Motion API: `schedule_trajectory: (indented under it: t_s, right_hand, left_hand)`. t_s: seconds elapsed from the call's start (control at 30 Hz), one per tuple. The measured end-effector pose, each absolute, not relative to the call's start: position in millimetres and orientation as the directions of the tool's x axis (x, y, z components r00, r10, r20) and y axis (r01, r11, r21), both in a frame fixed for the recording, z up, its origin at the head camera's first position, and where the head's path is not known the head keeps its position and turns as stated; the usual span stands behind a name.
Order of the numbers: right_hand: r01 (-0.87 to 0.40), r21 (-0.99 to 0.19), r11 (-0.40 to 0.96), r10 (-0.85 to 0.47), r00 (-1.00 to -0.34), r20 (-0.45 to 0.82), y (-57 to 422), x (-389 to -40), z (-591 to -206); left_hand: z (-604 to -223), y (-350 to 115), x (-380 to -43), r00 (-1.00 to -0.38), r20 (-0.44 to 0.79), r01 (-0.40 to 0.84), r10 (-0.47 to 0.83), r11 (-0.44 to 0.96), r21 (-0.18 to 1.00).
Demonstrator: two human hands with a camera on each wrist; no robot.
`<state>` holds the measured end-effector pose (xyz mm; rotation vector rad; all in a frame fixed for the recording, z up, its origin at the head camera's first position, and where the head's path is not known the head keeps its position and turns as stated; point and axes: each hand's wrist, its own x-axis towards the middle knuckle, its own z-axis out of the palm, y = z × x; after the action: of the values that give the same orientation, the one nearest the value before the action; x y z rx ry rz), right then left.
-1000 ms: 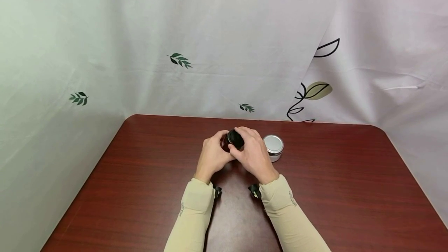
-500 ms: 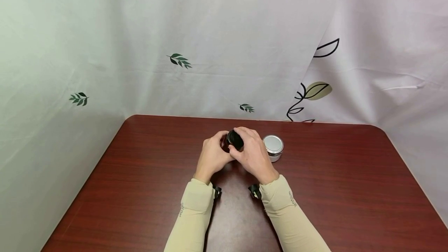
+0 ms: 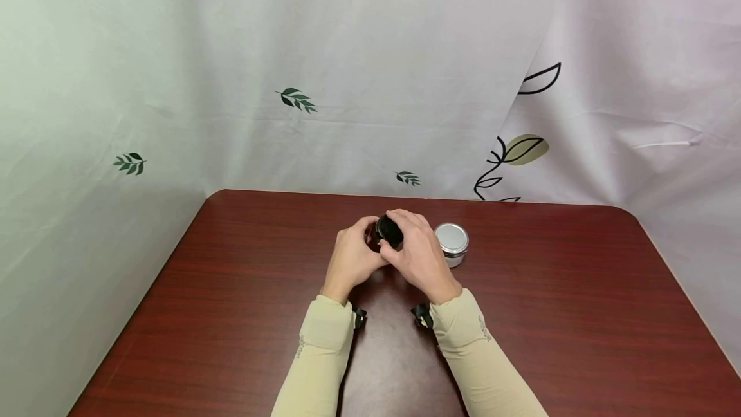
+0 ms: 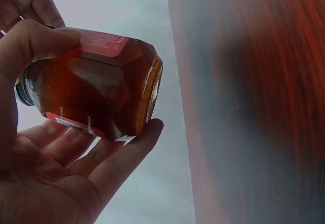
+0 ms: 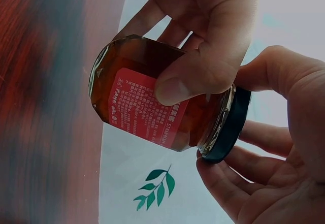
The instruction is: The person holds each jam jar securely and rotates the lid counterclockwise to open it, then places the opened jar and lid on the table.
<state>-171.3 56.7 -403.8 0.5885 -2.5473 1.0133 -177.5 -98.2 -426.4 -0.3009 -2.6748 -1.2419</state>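
A glass jam jar [image 5: 139, 92] with a red strawberry label and amber-brown contents is held tilted above the table. My left hand [image 3: 354, 255] grips its body, the thumb pressed on the label and the fingers underneath, as the left wrist view shows [image 4: 96, 82] from the bottom end. The black lid [image 5: 228, 127] sits on the jar's mouth. Around its edge curl the thumb and fingers of my right hand [image 3: 418, 253]. Just right of that hand, a round silver tin [image 3: 452, 243] with a flat lid stands on the table.
The reddish-brown wooden table [image 3: 231, 301] has rounded far corners. White fabric [image 3: 347, 82] printed with leaves hangs behind it and at the sides. Black straps [image 3: 422, 316] show at both wrists, below the cream sleeves [image 3: 463, 327].
Hardly anything moves: both hands keep their hold on the jar and lid in the same place. The silver tin stays put.
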Motion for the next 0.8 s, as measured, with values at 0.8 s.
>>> schedule_trajectory:
  t_s: [0.8]
  right_hand:
    - [-0.513, -0.574, 0.638, -0.265, -0.846, 0.462, 57.5, -171.5, -404.1]
  left_hand:
    - [-426.5, -97.9, -177.1, -0.963, 0.242, 0.26, 0.116, 0.632, 0.73]
